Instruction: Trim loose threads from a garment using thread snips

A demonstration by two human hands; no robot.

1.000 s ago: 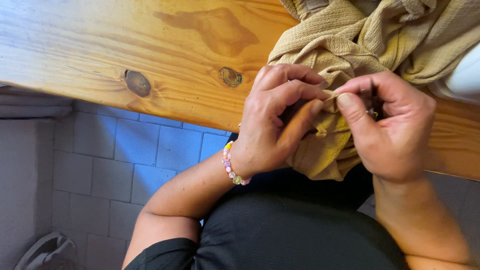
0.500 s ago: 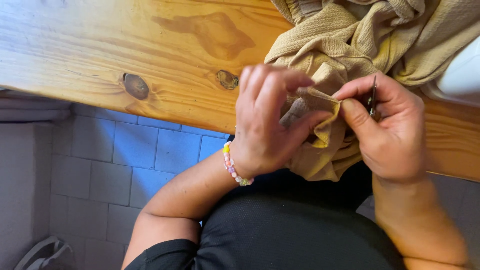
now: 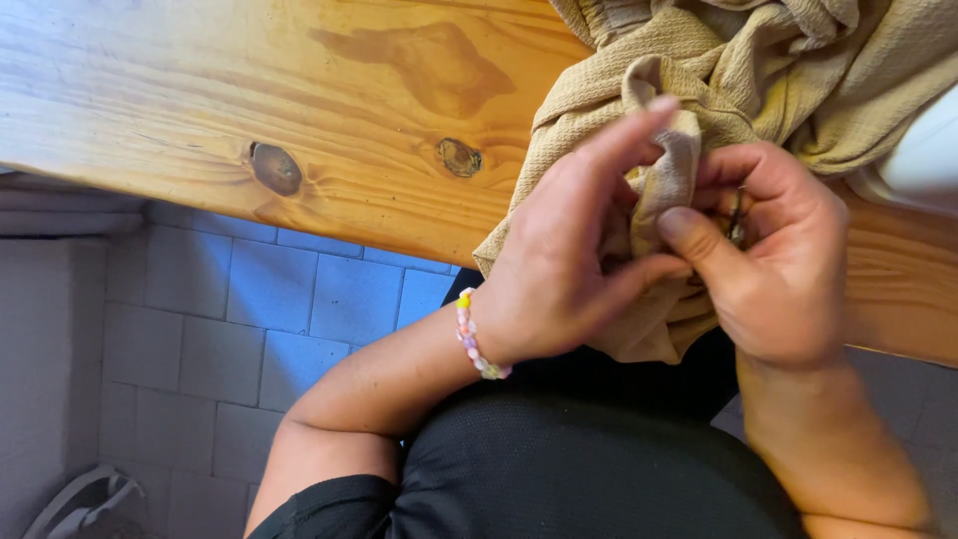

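Note:
A crumpled tan woven cloth (image 3: 778, 70) lies on the wooden table (image 3: 299, 110) and hangs over its near edge. My left hand (image 3: 569, 269), with a pastel bead bracelet (image 3: 477, 339) at the wrist, pinches a raised fold of the cloth between thumb and fingers. My right hand (image 3: 778, 265) grips the same fold from the right. A thin dark metal tool (image 3: 736, 215), mostly hidden, sits between its fingers.
The table's near edge runs from the left across to my hands, with two dark knots (image 3: 275, 168) in the pine. Below it is a grey tiled floor (image 3: 200, 329). A white object (image 3: 928, 160) lies at the right edge. My dark clothing (image 3: 589, 469) fills the bottom.
The fold of cloth has been drawn upward and my left fingers have stretched out along it. My right thumb has shifted onto the fold.

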